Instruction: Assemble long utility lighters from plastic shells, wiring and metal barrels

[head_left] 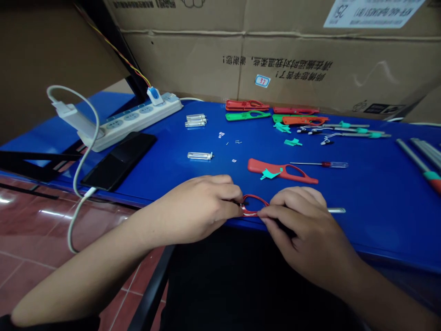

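I held a red casing (250, 214), left hand (205, 208) and right hand (306, 223) pinched nearly closed upon it. An orange-red shell (263, 167) lay beyond, beside a screwdriver (326, 164).

L hand (206, 209) and R hand (306, 225) are both pinching a red frame (250, 214) w/ a loop in it, rt at the front edge of the blue bench (172, 170). Metal tube (338, 210) pokes out past the R hand. Just behind: red shell (257, 165) w/ a green scrap (270, 174) on it, screwdriver (339, 164) nxt to that. Phone (119, 161) + power strip (143, 120) are way over on the left, big cardboard box (193, 69) in back, printing upside down btw.
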Demonstrator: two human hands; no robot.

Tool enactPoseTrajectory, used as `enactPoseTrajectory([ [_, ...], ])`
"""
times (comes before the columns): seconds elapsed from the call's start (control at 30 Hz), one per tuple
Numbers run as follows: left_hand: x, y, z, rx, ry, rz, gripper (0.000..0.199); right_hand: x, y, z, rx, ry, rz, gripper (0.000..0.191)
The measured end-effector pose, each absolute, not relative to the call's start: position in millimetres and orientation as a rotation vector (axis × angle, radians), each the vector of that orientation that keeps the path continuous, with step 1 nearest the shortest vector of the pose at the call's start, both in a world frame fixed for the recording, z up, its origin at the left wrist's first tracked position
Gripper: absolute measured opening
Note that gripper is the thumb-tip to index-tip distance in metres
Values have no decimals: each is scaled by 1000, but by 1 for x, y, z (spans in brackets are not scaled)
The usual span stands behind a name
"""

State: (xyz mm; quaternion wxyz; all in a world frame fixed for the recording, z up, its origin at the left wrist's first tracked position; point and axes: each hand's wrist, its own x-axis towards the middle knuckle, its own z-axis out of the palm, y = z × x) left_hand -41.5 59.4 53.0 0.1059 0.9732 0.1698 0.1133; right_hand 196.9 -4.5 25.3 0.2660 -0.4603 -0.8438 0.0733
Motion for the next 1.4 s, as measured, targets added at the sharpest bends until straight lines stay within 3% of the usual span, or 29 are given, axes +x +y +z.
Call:
enactPoseTrajectory([
  [0.27, -40, 58, 55, 2931, 525, 313, 23, 190, -4, 34, -1323, -2457, -31, 20],
  [0.43, -40, 59, 53, 2903, 517, 326, 21, 187, -2, 37, -1259, -2385, 174, 7],
  [0.57, -40, 59, 53, 2901, 503, 353, 22, 184, 0, 36, -1261, -2396, 255, 11],
  [1.1, -38, 47, 46, 2878, 620, 355, 24, 174, -2, 37, -1220, -2600, -199, 22],
  [1.4, -36, 34, 31, 2655, 756, 627, 22, 213, 5, 41, -1201, -2405, 90, 3],
])
